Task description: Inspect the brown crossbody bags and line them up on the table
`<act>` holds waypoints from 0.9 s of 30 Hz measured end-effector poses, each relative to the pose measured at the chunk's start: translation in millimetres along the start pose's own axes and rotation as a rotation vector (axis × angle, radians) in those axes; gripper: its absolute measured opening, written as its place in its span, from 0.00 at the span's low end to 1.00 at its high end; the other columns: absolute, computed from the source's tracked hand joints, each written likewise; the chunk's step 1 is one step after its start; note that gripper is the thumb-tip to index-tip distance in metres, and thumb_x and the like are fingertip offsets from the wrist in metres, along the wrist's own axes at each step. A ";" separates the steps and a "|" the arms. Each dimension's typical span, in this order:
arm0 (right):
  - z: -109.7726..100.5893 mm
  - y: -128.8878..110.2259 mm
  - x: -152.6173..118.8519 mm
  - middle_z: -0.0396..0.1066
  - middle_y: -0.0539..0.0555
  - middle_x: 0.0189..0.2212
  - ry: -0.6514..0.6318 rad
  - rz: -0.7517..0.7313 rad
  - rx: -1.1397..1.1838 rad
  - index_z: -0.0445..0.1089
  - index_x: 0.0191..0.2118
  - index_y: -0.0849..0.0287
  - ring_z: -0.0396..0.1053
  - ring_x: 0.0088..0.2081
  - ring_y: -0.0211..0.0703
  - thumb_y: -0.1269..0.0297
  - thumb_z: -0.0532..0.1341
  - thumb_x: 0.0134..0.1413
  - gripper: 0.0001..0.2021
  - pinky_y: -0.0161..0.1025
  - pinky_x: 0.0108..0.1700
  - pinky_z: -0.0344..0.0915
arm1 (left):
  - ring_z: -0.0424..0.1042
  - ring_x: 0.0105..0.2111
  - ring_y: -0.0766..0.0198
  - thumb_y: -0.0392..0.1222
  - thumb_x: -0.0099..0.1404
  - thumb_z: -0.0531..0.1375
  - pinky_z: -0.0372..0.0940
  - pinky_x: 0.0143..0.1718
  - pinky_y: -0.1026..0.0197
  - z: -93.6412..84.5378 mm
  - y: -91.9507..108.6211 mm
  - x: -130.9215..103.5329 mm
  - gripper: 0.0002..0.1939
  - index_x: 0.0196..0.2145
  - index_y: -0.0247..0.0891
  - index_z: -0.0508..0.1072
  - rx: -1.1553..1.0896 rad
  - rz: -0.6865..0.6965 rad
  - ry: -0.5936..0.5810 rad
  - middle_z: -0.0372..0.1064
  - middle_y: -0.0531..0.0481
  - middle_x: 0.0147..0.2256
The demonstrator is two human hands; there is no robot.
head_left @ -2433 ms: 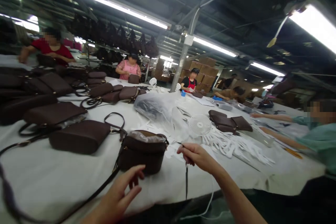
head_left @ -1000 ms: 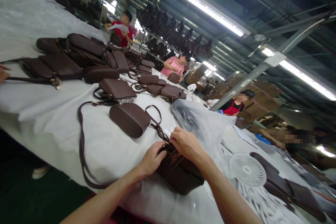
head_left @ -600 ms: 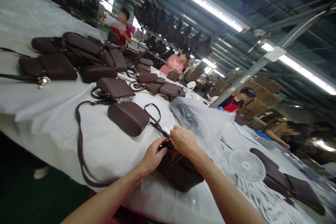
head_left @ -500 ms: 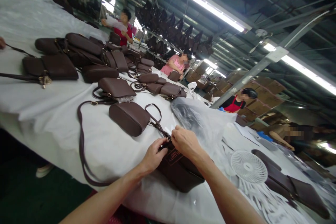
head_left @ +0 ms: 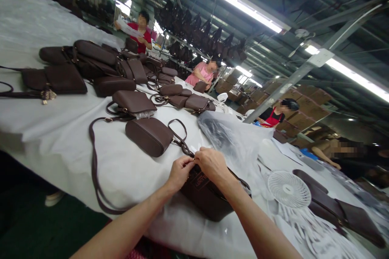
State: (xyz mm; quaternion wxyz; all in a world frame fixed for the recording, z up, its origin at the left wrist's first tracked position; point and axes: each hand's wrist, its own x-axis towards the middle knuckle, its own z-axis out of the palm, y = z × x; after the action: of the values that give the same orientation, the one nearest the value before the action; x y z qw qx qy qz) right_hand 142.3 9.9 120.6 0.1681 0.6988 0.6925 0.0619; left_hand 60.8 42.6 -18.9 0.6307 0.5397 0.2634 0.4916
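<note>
A dark brown handbag [head_left: 209, 202] with printed lettering lies tilted at the table's front edge, below my hands. My left hand [head_left: 181, 171] pinches at the bag's upper left corner, where a strap joins it by a small metal fitting. My right hand [head_left: 211, 162] is closed at the same spot, its fingertips meeting the left ones; the exact part between them is mostly hidden. A thin brown strap [head_left: 183, 145] runs from there up and to the left. Beside it rests another brown bag [head_left: 148, 136], and a long strap [head_left: 95, 166] loops down the cloth.
Several brown bags [head_left: 103, 58] are piled at the left and back. Clear plastic [head_left: 221, 129] lies just beyond my hands. To the right are a white fan [head_left: 289, 189], white strips [head_left: 306, 226] and more brown bags [head_left: 337, 210]. Co-workers stand around the table, and a slanted post [head_left: 282, 89] rises behind.
My left fingers have drawn into a tighter pinch against the right ones at the bag's corner. The bag has shifted slightly, showing more of its right rim. A bag at far left moved slightly left.
</note>
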 end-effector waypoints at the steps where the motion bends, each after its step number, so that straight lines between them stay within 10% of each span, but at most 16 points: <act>1: 0.6 3.5 -1.7 0.74 0.57 0.37 0.022 -0.010 0.059 0.74 0.39 0.57 0.73 0.39 0.45 0.68 0.56 0.61 0.09 0.35 0.35 0.61 | 0.69 0.29 0.63 0.44 0.59 0.60 0.63 0.33 0.63 -1.8 0.5 0.7 0.10 0.26 0.36 0.75 -0.007 0.002 0.000 0.71 0.52 0.25; 7: 1.1 21.6 -11.2 0.74 0.53 0.36 0.264 -0.154 0.540 0.73 0.40 0.59 0.71 0.39 0.39 0.77 0.61 0.53 0.10 0.33 0.41 0.63 | 0.72 0.29 0.62 0.41 0.60 0.57 0.64 0.26 0.65 -35.1 16.0 0.4 0.07 0.27 0.37 0.71 0.073 0.029 0.050 0.68 0.51 0.27; 15: 12.3 2.0 0.5 0.74 0.53 0.32 0.280 -0.193 0.458 0.76 0.37 0.57 0.69 0.35 0.40 0.70 0.61 0.57 0.06 0.34 0.37 0.58 | 0.67 0.30 0.65 0.36 0.64 0.56 0.62 0.33 0.64 -48.5 71.1 4.9 0.08 0.28 0.37 0.74 0.376 0.416 -0.035 0.69 0.50 0.29; 22: 10.1 4.1 2.4 0.73 0.50 0.25 0.268 -0.201 0.606 0.75 0.29 0.59 0.67 0.27 0.36 0.74 0.59 0.56 0.09 0.31 0.31 0.56 | 0.71 0.29 0.65 0.40 0.56 0.64 0.66 0.31 0.64 -35.2 49.1 10.9 0.08 0.33 0.36 0.72 -0.101 0.083 -0.105 0.71 0.51 0.29; 27: 8.5 2.6 0.8 0.71 0.48 0.21 0.254 -0.152 0.669 0.75 0.29 0.59 0.64 0.24 0.35 0.73 0.60 0.53 0.07 0.31 0.28 0.53 | 0.67 0.26 0.69 0.38 0.54 0.64 0.64 0.29 0.67 -24.7 38.1 12.2 0.04 0.29 0.35 0.73 -0.182 0.108 0.017 0.69 0.53 0.26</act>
State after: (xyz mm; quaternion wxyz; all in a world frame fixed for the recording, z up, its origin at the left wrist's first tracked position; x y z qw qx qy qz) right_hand 147.6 9.5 113.4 -0.1532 0.6484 0.7397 -0.0944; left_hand 31.2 61.5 12.4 0.6474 0.4894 0.1935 0.5513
